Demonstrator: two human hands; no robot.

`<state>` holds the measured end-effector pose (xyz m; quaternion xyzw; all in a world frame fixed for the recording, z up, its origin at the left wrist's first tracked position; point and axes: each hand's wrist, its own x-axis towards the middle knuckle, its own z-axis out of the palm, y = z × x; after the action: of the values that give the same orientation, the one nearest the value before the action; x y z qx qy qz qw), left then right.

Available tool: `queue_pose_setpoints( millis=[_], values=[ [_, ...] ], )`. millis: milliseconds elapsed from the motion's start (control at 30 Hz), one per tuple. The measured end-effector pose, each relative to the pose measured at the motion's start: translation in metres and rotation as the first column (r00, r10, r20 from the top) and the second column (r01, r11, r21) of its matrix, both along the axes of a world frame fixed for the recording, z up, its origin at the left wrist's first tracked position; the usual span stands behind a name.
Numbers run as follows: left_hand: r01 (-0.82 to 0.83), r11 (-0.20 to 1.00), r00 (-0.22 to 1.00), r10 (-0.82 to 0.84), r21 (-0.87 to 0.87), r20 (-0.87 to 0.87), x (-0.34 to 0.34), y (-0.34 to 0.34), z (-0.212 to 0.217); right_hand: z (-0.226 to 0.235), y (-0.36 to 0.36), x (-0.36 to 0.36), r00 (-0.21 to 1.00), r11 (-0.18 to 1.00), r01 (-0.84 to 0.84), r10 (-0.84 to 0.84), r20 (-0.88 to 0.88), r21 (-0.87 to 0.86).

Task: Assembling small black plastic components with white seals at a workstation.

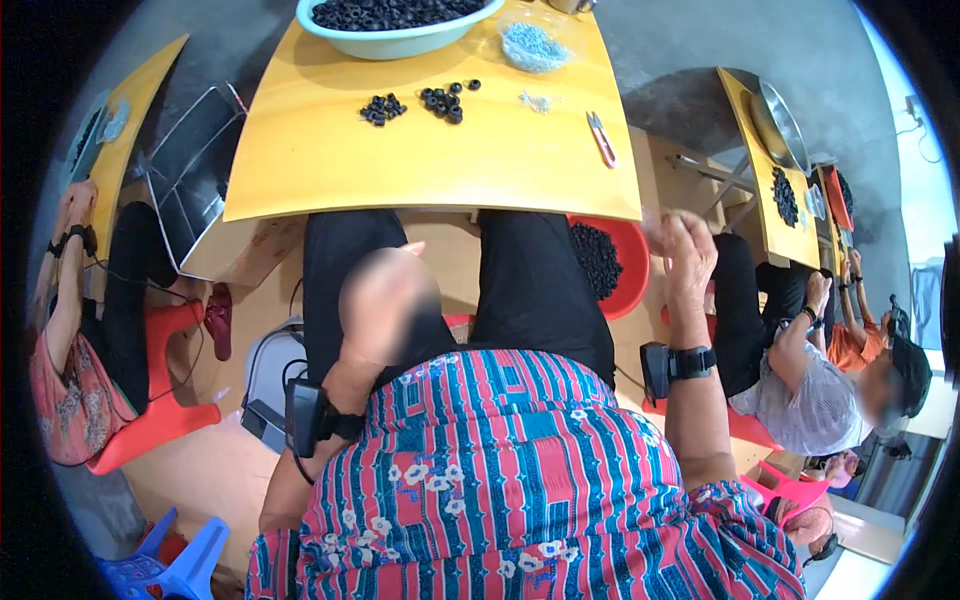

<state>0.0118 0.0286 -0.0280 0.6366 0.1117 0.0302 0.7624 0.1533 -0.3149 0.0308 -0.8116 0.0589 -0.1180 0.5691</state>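
My left hand [385, 305] rests over my left thigh below the table's near edge. Most of it is blurred, so its fingers and anything in them cannot be made out. Off the table's right corner, my right hand [688, 250] is raised with its fingers curled together; what they hold, if anything, is hidden. A red basin [632, 285] of small black pieces stands below and left of it. On the yellow table [330, 170] lie two small groups of black ring-like parts [442, 103], a little heap of tiny clear pieces [537, 102] and thread snips [602, 140].
A pale blue basin [400, 42] full of black rings stands at the table's far edge, beside a clear bag of small blue pieces [535, 47]. An open carton [195, 180] is on the left. People sit at tables on both sides, one in an orange top [862, 348].
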Motion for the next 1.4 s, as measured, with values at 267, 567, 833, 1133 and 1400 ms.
queue_pose_setpoints(
  millis=[267, 567, 833, 1133, 1400],
  values=[
    [0.05, 0.999, 0.998, -0.05, -0.006, 0.046, 0.005, -0.005, -0.008, -0.063, -0.06, 0.029, 0.987, 0.912, 0.161, -0.148, 0.062, -0.377],
    [0.091, 0.996, 0.994, -0.09, -0.015, 0.055, 0.012, -0.006, -0.011, 0.006, 0.13, 0.054, 0.899, 0.891, -0.426, 0.436, 0.041, -0.156],
    [0.073, 0.992, 0.997, -0.076, -0.106, -0.017, 0.013, -0.005, -0.01, -0.021, 0.223, 0.095, 0.886, 0.774, -0.397, 0.464, 0.015, -0.494],
    [0.085, 0.986, 0.995, -0.091, -0.146, -0.036, 0.012, 0.0, -0.005, -0.017, 0.236, 0.089, 0.906, 0.716, -0.358, 0.423, -0.036, -0.599],
    [0.112, 0.987, 0.991, -0.12, -0.114, -0.063, 0.008, 0.0, -0.006, -0.021, 0.219, 0.071, 0.845, 0.736, -0.417, 0.53, 0.07, -0.533]
  ],
)
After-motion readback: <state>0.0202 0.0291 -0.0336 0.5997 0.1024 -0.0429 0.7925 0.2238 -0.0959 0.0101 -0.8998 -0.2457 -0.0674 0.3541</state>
